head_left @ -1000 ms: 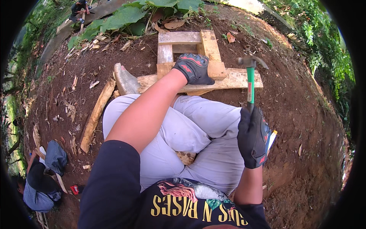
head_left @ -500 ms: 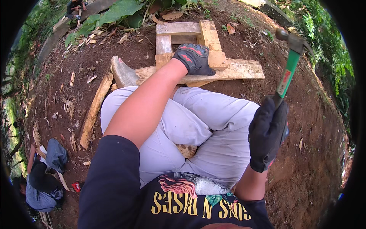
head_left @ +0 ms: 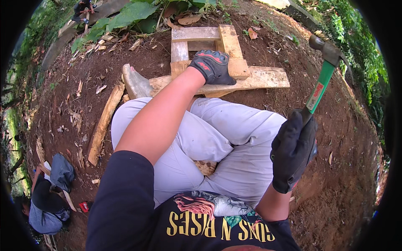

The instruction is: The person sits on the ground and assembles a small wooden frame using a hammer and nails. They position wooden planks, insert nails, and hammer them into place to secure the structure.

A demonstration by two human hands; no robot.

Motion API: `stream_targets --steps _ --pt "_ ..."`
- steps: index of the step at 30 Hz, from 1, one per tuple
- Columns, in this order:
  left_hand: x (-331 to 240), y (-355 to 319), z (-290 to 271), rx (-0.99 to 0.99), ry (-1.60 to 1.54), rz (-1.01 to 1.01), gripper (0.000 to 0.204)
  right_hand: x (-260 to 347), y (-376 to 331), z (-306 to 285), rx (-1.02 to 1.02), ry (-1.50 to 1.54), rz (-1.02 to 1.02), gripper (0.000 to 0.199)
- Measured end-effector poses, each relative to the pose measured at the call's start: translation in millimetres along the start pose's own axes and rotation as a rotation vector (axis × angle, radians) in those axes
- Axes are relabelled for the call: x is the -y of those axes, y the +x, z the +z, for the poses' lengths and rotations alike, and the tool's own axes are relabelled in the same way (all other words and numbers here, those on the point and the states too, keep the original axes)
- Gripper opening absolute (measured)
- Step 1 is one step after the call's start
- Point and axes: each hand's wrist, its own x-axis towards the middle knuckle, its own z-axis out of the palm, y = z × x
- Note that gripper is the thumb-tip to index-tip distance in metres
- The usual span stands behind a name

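My left hand, in a black glove with red marks, is closed on the near bar of a rectangular wooden frame. Its fingertips are hidden behind the knuckles. The frame's near side rests at a long pale plank lying crosswise in front of my legs. Off to the right, my gloved right hand grips a claw hammer by the lower handle. The green-handled hammer is held up, its metal head apart from the wood.
A worn boot sits by the plank's left end. Left of my knee lies a rough wooden pole, with wood chips scattered on brown soil. One person is low at the left, another at the far upper left. Large leaves grow beyond the frame.
The hammer has tipped slightly to the right, its head a little lower. My right hand has shifted down slightly. The left hand keeps its place on the wooden frame.
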Motion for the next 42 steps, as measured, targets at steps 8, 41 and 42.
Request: stream_targets --steps 8,41,42 --pt "-6.6 1.7 -3.0 0.022 0.009 0.011 0.079 -85.8 -0.2 43.6 0.338 -0.692 -0.236 0.019" --pt "78.8 6.6 -55.1 -0.258 -0.592 -0.244 0.056 -99.3 188.1 101.0 0.351 0.660 0.590 0.027" --pt "86.9 10.7 -48.2 -0.241 -0.693 -0.207 0.048 -92.5 188.3 103.6 0.365 0.679 0.631 0.027"
